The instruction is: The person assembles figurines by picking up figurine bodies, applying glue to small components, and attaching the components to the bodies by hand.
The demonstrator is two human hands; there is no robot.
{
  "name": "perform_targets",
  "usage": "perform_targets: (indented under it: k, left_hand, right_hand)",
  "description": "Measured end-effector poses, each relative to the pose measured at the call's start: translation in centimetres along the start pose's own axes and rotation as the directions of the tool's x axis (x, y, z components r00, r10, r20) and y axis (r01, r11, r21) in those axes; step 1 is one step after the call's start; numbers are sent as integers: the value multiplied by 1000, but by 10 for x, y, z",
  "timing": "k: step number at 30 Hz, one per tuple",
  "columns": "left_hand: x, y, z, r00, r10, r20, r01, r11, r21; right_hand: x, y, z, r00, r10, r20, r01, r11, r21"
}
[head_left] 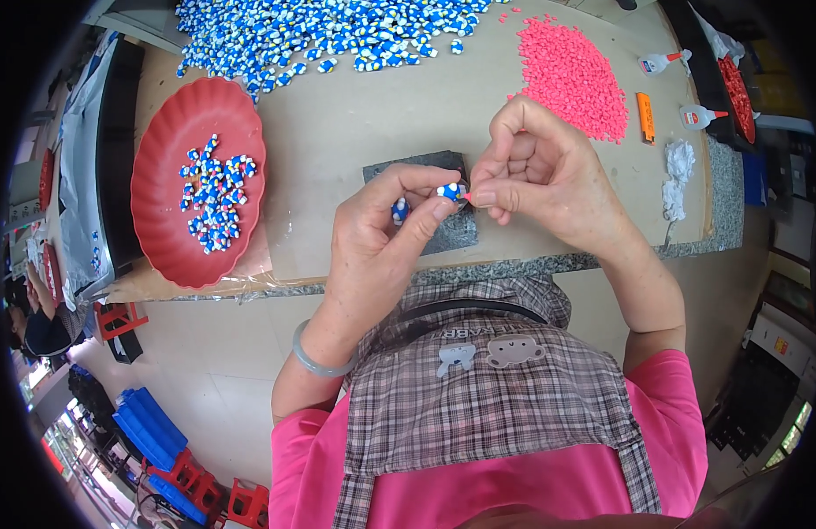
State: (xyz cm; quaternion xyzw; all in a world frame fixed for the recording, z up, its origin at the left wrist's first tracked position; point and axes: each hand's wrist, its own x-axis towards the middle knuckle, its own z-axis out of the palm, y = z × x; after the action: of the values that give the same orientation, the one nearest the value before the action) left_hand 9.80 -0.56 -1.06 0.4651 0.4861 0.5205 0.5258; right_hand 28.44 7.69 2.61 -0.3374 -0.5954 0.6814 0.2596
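Left hand: fingers pinching blue-white figure. Right hand: fingertips pressed together on tiny pink piece touching figure, above dark pad.

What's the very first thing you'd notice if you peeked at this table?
Probably the two hands meeting in the middle: the left hand pinches a tiny blue-and-white figure while the right hand brings a small pink piece to it. Next, the big red scalloped dish of the same figures at the left, the heap of blue-and-white figures at the top, and the bright pink pile at the upper right.
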Motion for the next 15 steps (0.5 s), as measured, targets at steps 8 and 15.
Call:
perform_targets:
  k: [8, 15]
  left_hand:
    - [1, 7, 3, 996, 83, 21, -85, 972, 218]
    - [3, 13, 8, 952, 301, 55, -290, 826, 484]
  right_hand:
    - [0, -1, 1, 1000, 25, -11, -26, 998, -60]
    - [-3, -4, 10, 997, -8, -74, -12, 965, -262]
